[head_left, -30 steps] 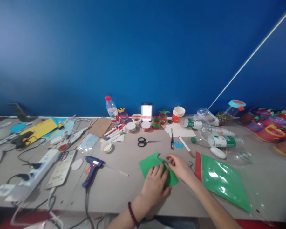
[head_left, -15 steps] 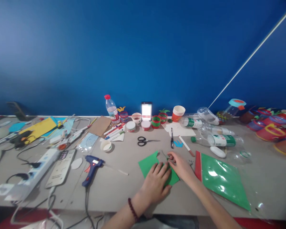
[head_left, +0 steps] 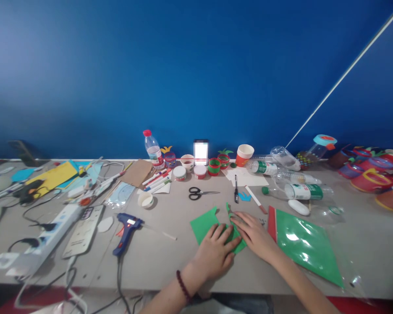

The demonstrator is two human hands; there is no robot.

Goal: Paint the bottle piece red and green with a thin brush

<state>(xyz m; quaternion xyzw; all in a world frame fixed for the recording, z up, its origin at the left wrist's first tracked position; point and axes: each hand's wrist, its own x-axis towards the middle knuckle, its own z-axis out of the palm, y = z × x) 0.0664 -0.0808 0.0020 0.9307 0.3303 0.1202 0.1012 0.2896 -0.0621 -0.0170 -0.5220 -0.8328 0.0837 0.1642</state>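
A sheet of green paper [head_left: 203, 224] with a notched top edge lies on the table before me. My left hand [head_left: 214, 250] rests flat on it, fingers spread, a beaded bracelet at the wrist. My right hand [head_left: 253, 231] lies over the sheet's right side, fingers stretched to the left. By its fingertips, a narrow green paper piece [head_left: 228, 208] sticks up past the notch; whether it is joined to the sheet is hidden under my hands. Beyond the paper are black-handled scissors [head_left: 201, 193], a black pen [head_left: 236, 189] and a small blue paper crown shape [head_left: 245, 197].
A blue glue gun [head_left: 127, 231] lies left of the paper, near a power strip [head_left: 49, 235] with cables. To the right are a bag of green paper [head_left: 308, 246] and several plastic bottles [head_left: 304, 192]. Cups, tubs and markers [head_left: 157, 181] line the back by the blue wall.
My right hand has gone from pinching at the paper's edge to lying flatter across its right side. A green piece now stands up by its fingertips. My left hand has barely moved.
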